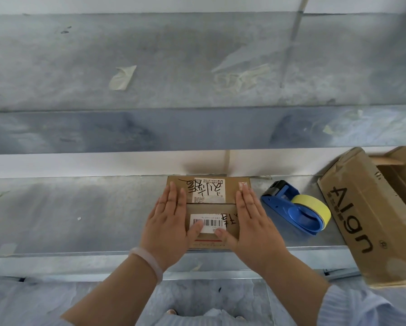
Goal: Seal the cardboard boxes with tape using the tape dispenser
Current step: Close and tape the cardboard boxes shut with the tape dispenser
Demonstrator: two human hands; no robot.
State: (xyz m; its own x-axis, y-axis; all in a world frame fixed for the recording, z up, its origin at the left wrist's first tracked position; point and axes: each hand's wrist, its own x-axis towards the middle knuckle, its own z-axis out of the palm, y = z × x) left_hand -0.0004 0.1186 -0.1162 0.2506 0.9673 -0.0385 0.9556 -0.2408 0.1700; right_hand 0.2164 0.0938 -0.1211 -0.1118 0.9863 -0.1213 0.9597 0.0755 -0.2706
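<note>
Scuffed grey metal shelving (79, 215), pale tape scraps (122, 78) stuck on it.

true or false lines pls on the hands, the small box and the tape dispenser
1. Both the left hand and the right hand lie flat on the small box. True.
2. The right hand holds the dispenser. False: it lies untouched on the table, right of the small box.
3. The roll in the dispenser is yellow. True.
4. The small box's flaps stand open. False: they are folded shut and meet at a seam across the middle.
5. A bracelet sits on the left wrist. True.
</note>
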